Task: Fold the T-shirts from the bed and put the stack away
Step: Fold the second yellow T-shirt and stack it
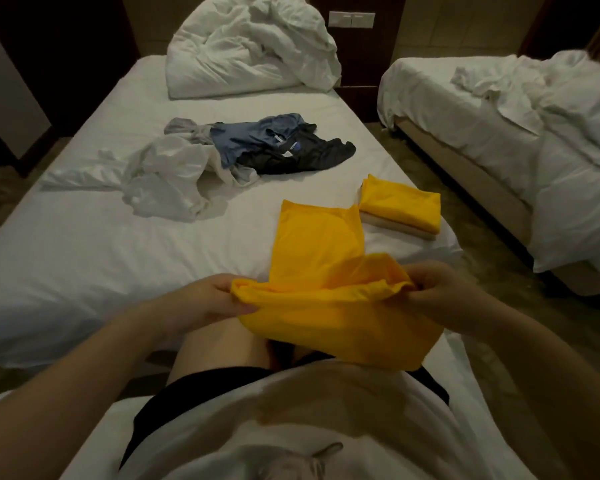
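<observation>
A yellow T-shirt [321, 258] lies partly on the bed's near edge, its near end lifted. My left hand [208, 301] pinches its left corner and my right hand [444, 294] grips its right corner, both just above the mattress edge. To the right sits a folded stack [400, 207] with a yellow shirt on top of beige ones. Farther back lies a loose pile: a white shirt [167, 174], a blue shirt [250, 136] and a black shirt [302, 155], all crumpled.
The white bed [94, 244] carries a bunched duvet [250, 46] at its head. A second bed [520, 133] with rumpled sheets stands to the right, across a narrow floor gap. A dark nightstand sits between the two heads.
</observation>
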Demonstrator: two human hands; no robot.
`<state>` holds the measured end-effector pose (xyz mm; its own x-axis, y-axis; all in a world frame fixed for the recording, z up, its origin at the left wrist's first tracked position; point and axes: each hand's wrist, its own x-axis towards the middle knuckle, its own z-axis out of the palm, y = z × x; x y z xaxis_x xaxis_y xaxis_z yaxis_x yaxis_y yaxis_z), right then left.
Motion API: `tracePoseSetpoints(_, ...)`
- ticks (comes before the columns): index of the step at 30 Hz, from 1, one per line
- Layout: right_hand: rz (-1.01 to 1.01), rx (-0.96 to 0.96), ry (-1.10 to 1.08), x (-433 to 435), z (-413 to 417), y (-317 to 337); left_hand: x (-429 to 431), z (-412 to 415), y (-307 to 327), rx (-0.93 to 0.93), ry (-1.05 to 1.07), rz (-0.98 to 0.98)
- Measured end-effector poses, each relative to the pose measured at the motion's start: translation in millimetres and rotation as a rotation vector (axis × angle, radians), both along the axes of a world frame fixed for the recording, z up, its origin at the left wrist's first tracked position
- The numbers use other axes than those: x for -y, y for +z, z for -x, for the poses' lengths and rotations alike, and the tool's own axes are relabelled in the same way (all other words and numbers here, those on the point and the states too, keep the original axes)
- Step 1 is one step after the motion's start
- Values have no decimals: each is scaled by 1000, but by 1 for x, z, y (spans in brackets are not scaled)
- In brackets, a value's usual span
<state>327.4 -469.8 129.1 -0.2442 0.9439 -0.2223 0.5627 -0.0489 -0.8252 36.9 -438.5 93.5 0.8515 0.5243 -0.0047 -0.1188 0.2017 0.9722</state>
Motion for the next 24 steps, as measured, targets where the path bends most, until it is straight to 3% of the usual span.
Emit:
tracePoseSetpoints(5, -133, 8, -91, -51, -12, -4, -67, -21, -14, -63, 189, 244)
tracePoseSetpoints(12, -127, -52, -145, -168, -29, -7, -171, -56, -22, -47, 217, 565)
tracePoseSetpoints(15, 24, -62, -217, -255, -35, -36, -235, -70, -49, -89, 378, 600)
tracePoseSetpoints(17, 230, -65, -280, -305, -40, -79, -266, -74, -87, -194, 549, 699)
tracePoseSetpoints(20, 498, -198, -419, -331, -42, -151, -275, -79, -149, -376, 610, 807)
tracePoseSetpoints(24, 361, -285, -534, -331, -56, -204, -279, -76, -193, -371, 686, 845)
